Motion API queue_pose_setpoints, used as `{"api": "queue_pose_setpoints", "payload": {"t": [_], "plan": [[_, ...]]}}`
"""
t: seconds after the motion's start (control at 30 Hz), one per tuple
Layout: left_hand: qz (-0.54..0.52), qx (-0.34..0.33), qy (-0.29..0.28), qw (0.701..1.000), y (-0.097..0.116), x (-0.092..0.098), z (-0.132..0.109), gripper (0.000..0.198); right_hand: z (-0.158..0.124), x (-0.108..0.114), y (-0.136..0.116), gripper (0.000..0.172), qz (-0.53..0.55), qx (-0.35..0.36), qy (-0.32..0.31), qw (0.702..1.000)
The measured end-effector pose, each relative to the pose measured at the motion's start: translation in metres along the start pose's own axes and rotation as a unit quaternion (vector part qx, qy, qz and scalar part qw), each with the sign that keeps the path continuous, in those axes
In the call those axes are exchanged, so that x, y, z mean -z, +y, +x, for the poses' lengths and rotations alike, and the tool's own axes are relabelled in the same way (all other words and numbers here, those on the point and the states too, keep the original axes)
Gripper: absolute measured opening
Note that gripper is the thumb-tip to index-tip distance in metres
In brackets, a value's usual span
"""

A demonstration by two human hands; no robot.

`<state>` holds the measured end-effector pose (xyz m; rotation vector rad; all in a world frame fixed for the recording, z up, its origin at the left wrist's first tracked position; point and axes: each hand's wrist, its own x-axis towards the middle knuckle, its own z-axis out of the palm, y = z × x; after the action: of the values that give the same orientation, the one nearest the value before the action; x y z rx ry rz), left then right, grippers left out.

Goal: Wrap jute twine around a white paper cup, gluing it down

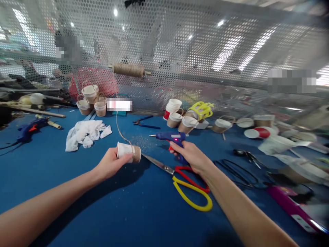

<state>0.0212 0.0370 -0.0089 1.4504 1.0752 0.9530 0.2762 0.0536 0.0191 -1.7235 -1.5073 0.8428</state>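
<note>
My left hand [111, 165] is closed round a white paper cup [126, 151] held on its side, its bottom end wrapped in brown twine. A strand of twine [119, 125] runs from the cup up to a twine spool [128, 70] hung on the mesh screen. My right hand [191, 155] grips the handle of a blue glue gun [171, 137], its nozzle pointing left and a red light lit. Scissors with red and yellow handles [189, 187] lie on the blue table between my arms.
Twine-wrapped cups [90, 97] stand at the back left, more cups [180, 120] and a yellow item [202, 109] at the back centre. A white cloth [84, 133], blue pliers [145, 122], a second glue gun [29, 130] and black cables [240, 173] lie around. A person sits behind the mesh.
</note>
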Motion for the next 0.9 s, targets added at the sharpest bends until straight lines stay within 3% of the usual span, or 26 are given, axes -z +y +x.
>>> {"api": "queue_pose_setpoints", "payload": {"t": [0.23, 0.4, 0.47, 0.53, 0.6, 0.67, 0.77, 0.9], "plan": [[0.058, -0.023, -0.037, 0.997, 0.005, -0.001, -0.008, 0.027, 0.026, 0.001, 0.027, 0.032, -0.129, -0.048, 0.046, 0.989], [0.072, -0.026, -0.055, 0.995, 0.013, -0.003, -0.016, 0.023, 0.014, -0.002, 0.008, 0.023, -0.132, 0.023, 0.057, 0.989], [0.072, -0.029, -0.066, 0.995, 0.016, -0.006, -0.021, 0.021, 0.005, -0.009, -0.007, 0.022, -0.099, 0.061, 0.006, 0.993], [0.07, -0.034, -0.074, 0.994, 0.017, -0.008, -0.026, 0.02, -0.003, -0.022, -0.023, 0.031, -0.05, 0.091, -0.094, 0.99], [0.071, -0.034, -0.087, 0.993, 0.016, -0.01, -0.03, 0.02, -0.009, -0.039, -0.035, 0.042, 0.008, 0.103, -0.205, 0.973], [0.069, -0.027, -0.102, 0.992, 0.013, -0.011, -0.033, 0.021, -0.013, -0.055, -0.042, 0.047, 0.068, 0.1, -0.271, 0.955], [0.039, -0.002, -0.106, 0.994, 0.01, -0.009, -0.034, 0.021, -0.017, -0.071, -0.046, 0.033, 0.157, 0.087, -0.286, 0.941], [-0.056, 0.038, -0.085, 0.994, 0.007, -0.003, -0.03, 0.021, -0.02, -0.068, -0.048, 0.019, 0.242, 0.062, -0.253, 0.935]]}}
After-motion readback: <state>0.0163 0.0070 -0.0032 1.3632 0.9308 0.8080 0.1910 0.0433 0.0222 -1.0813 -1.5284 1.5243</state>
